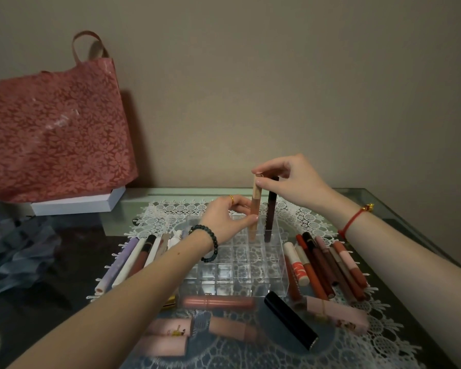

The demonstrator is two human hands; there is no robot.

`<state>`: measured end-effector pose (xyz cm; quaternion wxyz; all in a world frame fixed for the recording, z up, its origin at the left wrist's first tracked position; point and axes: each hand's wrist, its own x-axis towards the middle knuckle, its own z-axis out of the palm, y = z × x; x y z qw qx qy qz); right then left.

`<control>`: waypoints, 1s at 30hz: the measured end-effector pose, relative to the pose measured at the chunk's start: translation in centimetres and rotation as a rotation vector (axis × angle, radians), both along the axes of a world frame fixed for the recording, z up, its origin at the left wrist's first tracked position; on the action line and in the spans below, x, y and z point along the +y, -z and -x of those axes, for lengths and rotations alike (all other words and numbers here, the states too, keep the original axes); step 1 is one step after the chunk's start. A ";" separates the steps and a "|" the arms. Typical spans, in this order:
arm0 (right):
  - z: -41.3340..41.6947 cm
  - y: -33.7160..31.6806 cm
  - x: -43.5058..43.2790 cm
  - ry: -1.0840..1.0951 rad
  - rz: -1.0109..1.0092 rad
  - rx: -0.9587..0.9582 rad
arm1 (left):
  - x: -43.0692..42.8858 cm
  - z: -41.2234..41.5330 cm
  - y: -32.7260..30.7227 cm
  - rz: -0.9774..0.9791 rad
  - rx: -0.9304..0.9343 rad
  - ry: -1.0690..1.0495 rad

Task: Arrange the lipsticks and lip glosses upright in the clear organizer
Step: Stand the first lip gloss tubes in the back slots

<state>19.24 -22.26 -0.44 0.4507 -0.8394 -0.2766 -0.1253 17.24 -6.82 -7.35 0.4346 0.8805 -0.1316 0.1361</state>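
A clear organizer (234, 265) with many square cells sits on a lace mat. A dark brown lip gloss (271, 209) stands upright in a far cell. Beside it, a peach lip gloss (255, 209) is upright with its lower end in a neighbouring far cell. My right hand (290, 179) pinches the peach tube's cap from above. My left hand (226, 219) grips the same tube lower down with its fingertips. Several lip glosses (328, 267) lie to the organizer's right, several more (133, 259) to its left, and pink tubes plus a black lipstick (290, 319) in front.
A red floral paper bag (56, 134) stands on a white box (77, 203) at the back left against the wall. Blue fabric (14, 257) lies at the left edge. The glass table's right edge (421, 243) runs diagonally.
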 end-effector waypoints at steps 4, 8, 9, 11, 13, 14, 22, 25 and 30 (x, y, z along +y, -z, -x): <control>0.0 0.2 0.0 -0.015 -0.009 0.009 | 0.0 -0.2 0.1 -0.009 0.005 0.002; 0.0 0.1 -0.1 -0.028 -0.018 0.010 | 0.1 -0.3 0.3 -0.003 0.007 0.004; 0.0 0.1 -0.1 -0.033 -0.021 0.011 | 0.1 -0.3 0.3 -0.004 0.007 0.003; 0.1 0.1 -0.1 -0.038 -0.024 0.013 | 0.1 -0.2 0.2 -0.009 0.008 0.003; 0.1 0.1 -0.2 -0.044 -0.012 0.012 | 0.1 -0.2 0.2 -0.016 0.010 0.008; 0.1 0.1 -0.2 -0.047 -0.002 0.012 | 0.1 -0.2 0.1 -0.021 0.008 0.011; 0.7 -0.3 -0.3 -0.044 0.020 0.020 | 0.5 0.5 -0.4 -0.045 -0.009 0.037; 1.1 -0.7 -0.7 -0.029 0.030 0.017 | 0.8 0.6 -0.7 -0.032 -0.007 0.032; 2.0 -1.6 -1.8 -0.029 0.018 0.007 | 1.4 1.1 -1.2 -0.013 -0.029 -0.010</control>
